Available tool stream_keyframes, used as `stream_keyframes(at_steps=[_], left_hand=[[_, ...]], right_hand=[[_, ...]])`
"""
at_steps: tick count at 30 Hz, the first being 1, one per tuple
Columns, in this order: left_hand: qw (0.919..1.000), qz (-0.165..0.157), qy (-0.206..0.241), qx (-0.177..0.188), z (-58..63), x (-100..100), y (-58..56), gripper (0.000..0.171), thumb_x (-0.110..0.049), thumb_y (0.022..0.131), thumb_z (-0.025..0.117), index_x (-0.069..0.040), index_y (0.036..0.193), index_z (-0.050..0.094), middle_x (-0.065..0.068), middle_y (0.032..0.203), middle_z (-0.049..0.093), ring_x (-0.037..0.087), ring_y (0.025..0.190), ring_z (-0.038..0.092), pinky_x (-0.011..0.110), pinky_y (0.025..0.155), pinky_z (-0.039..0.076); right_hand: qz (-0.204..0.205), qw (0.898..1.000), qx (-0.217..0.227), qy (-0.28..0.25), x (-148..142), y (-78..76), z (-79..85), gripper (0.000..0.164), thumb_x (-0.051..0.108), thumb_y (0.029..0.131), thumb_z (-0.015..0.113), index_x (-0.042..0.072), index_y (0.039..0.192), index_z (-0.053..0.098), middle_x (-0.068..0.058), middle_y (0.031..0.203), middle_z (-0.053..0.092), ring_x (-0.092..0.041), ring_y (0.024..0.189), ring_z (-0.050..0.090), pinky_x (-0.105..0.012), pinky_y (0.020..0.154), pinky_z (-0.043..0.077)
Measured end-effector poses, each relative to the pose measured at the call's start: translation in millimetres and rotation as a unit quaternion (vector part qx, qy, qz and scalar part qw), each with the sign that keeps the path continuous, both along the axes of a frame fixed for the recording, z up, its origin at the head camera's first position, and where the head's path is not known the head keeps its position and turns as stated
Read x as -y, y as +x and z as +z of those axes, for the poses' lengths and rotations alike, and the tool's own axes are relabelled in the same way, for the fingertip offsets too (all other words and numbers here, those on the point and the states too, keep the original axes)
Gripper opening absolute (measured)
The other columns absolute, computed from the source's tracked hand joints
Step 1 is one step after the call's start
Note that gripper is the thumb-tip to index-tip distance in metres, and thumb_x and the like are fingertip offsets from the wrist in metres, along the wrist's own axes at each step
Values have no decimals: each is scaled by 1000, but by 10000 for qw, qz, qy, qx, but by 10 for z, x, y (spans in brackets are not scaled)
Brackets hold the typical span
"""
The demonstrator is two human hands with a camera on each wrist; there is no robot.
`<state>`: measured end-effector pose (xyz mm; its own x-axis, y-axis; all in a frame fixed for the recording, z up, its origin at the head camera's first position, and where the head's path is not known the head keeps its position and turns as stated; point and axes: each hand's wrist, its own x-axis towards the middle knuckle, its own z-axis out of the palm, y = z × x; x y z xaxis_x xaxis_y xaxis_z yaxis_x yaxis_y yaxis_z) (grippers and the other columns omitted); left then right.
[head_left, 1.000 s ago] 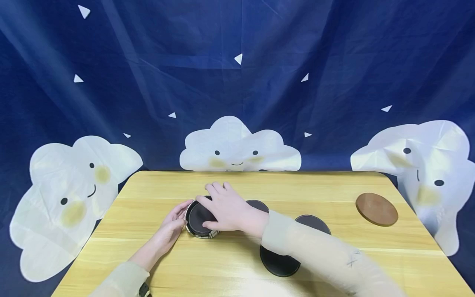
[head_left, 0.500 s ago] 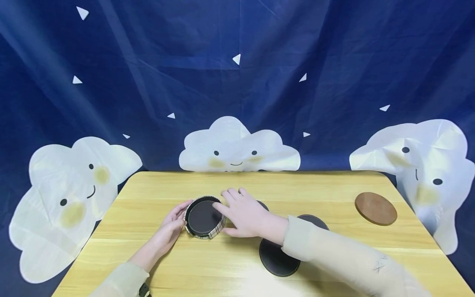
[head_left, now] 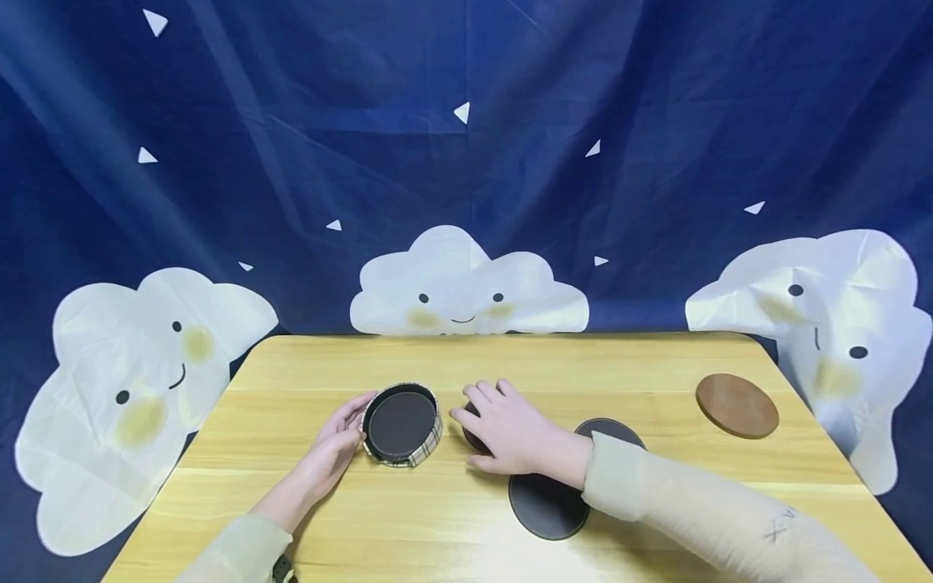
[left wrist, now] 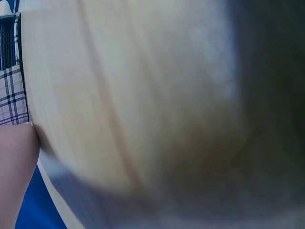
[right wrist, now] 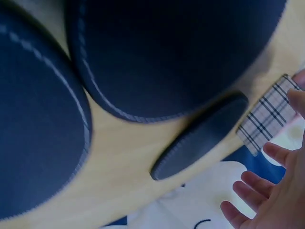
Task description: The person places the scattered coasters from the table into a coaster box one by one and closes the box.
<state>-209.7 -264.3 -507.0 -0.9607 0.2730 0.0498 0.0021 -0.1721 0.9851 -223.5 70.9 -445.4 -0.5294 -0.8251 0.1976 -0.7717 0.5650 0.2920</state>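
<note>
A round plaid-sided coaster holder (head_left: pixel 426 450) stands on the table left of centre, with a black coaster (head_left: pixel 401 423) lying inside it. My left hand (head_left: pixel 339 436) holds its left side, thumb toward me and fingers beyond. Over another black coaster (head_left: pixel 475 438) hovers my right hand (head_left: pixel 514 431), which hides much of it. In the right wrist view, that hand's fingers (right wrist: pixel 253 194) are spread and hold nothing. That coaster (right wrist: pixel 202 136) lies between the hand and two nearer stitched ones. The left wrist view catches only the plaid wall (left wrist: pixel 12 95) and part of the hand.
Two more black coasters lie right of centre, one nearer me (head_left: pixel 547 510) and one partly behind my right forearm (head_left: pixel 611 429). A brown round disc (head_left: pixel 738 406) lies at the far right of the wooden table (head_left: pixel 408 526). A blue cloud-print curtain (head_left: pixel 466 178) hangs behind.
My right hand has moved off the coaster holder to the right, now above the nearest loose coaster. The coaster inside the holder has come into full view. My left hand has stayed put.
</note>
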Motion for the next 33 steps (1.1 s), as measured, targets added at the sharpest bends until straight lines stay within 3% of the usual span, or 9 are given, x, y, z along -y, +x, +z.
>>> stream_keyframes(at_steps=[7, 13, 22, 33], left_hand=[[10000, 27, -32, 17, 0, -16, -7, 80, 14, 85, 40, 18, 161, 15, -19, 143, 57, -7, 132, 53, 9, 110, 42], [9999, 102, -73, 68, 7, -20, -5, 80, 14, 84, 40, 17, 161, 17, -19, 143, 57, -7, 132, 53, 8, 110, 42], [9996, 139, -148, 173, 18, -13, 2, 81, 15, 84, 41, 15, 162, 18, -17, 144, 55, -6, 132, 53, 9, 111, 42], [9998, 87, -121, 118, 32, -10, 10, 79, 13, 86, 41, 15, 161, 17, -16, 144, 55, -5, 133, 53, 10, 111, 42]], right_hand=[[89, 9998, 73, -143, -42, -16, -172, 62, 65, 89, 68, 25, 136, 59, -9, 132, 58, -25, 118, 56, -43, 93, 49], [-17, 9997, 190, -170, -62, -91, -277, 64, 67, 90, 65, 26, 139, 58, -9, 133, 57, -26, 120, 56, -44, 92, 48], [-379, 9968, 703, -88, -72, -195, -288, 67, 69, 93, 62, 28, 146, 57, -12, 140, 55, -30, 125, 55, -51, 91, 50], [-540, 9906, 1250, -154, -65, -238, -317, 65, 63, 94, 62, 30, 150, 54, -13, 140, 53, -33, 124, 55, -55, 87, 52]])
